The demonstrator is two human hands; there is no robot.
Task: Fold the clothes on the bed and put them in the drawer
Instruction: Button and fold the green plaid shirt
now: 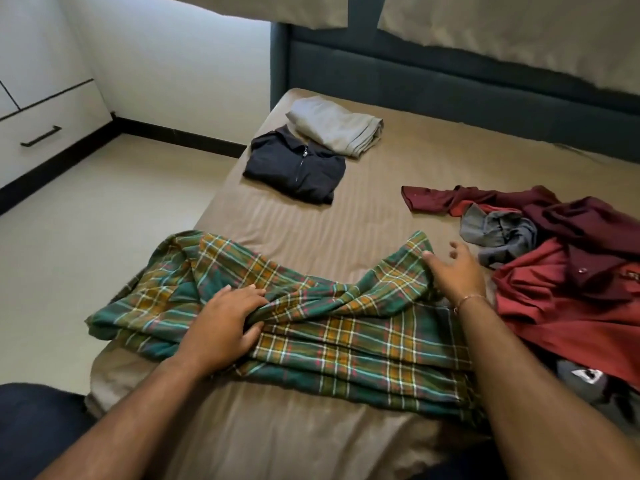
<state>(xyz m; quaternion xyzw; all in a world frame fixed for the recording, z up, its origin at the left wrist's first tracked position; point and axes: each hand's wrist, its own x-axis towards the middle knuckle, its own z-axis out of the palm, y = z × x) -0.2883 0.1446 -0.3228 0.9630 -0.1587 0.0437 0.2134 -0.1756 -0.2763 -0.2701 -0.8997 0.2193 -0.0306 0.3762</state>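
Observation:
A green and yellow plaid shirt (346, 327) lies partly folded across the near part of the bed (433, 168). My left hand (225, 320) presses on its middle, fingers pinching a bunched fold. My right hand (457, 271) rests on the shirt's right sleeve with fingers spread. A folded dark zip jacket (294, 171) and a folded beige garment (336, 128) lie at the far left of the bed. A heap of unfolded red, maroon and grey clothes (561, 258) sits at the right. A white drawer (45, 133) with a dark handle is shut at the left wall.
A dark padded headboard (450, 77) runs along the far side of the bed. Beige floor (104, 220) lies between the bed and the drawer unit. Curtains (502, 22) hang at the top.

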